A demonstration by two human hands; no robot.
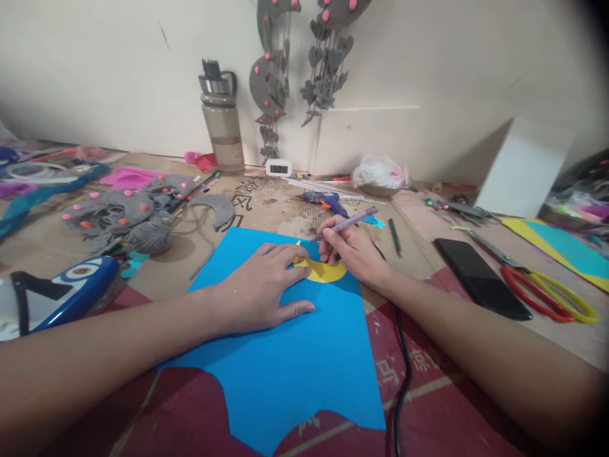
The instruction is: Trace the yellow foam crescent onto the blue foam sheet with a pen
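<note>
A blue sheet of craft paper (304, 368) with a cut, curved lower edge lies in front of me. On its upper part is a yellow crescent-shaped piece (328, 273), partly hidden by my fingers. My left hand (266, 285) rests flat on the blue sheet, its fingertips on the left end of the crescent and its thumb stretched out. Pinched in my right hand (352, 251) is a slim purple pen (356, 218), slanting down to the left. Its tip is near the crescent's upper inner edge, over the blue paper.
To the right lie a black phone (478, 276), scissors (547, 292) and a dark green pencil (394, 238). Behind the sheet are a blue glue gun (330, 203), small clock (278, 167) and water bottle (223, 127). Grey felt crescents (117, 212) sit left; a black cable (404, 368) runs right.
</note>
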